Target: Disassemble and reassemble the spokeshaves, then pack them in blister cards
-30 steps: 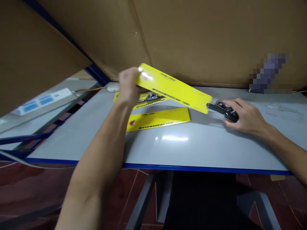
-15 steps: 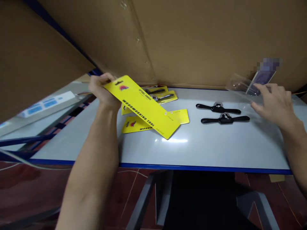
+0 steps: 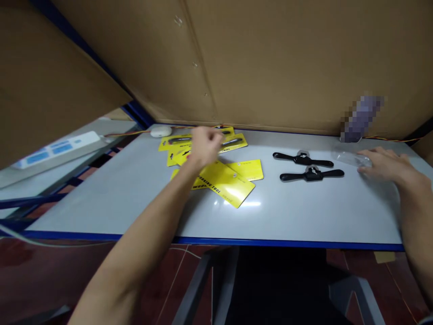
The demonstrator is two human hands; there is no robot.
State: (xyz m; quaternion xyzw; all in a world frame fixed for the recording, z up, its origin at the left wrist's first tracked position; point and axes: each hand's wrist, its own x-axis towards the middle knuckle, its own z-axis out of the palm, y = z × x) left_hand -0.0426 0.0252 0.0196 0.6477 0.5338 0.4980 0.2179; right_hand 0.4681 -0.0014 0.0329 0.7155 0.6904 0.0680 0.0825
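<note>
My left hand (image 3: 204,145) is over the yellow packs at the left, its fingers curled. Whatever they hold, if anything, is hidden. Beneath it, yellow cards printed "woodworking tool" overlap, the uppermost card (image 3: 233,187) slanting toward the front edge. Behind them lie carded spokeshaves, one with a shiny handle (image 3: 232,141). My right hand (image 3: 385,164) is closed at the right end of a clear plastic blister shell (image 3: 352,158), low at the table's back right. Between the hands lie two loose black spokeshaves, a rear one (image 3: 302,159) and a front one (image 3: 311,174).
Cardboard walls (image 3: 277,63) stand behind and at the left of the white table (image 3: 297,212). A pixelated upright object (image 3: 361,119) leans at the back right. A white power strip (image 3: 59,149), cables and a small white object (image 3: 161,131) are at the left. A chair (image 3: 277,284) stands below.
The yellow card has left my left hand and lies on the pile. That hand moved right over the packs. My right hand came down with the clear shell.
</note>
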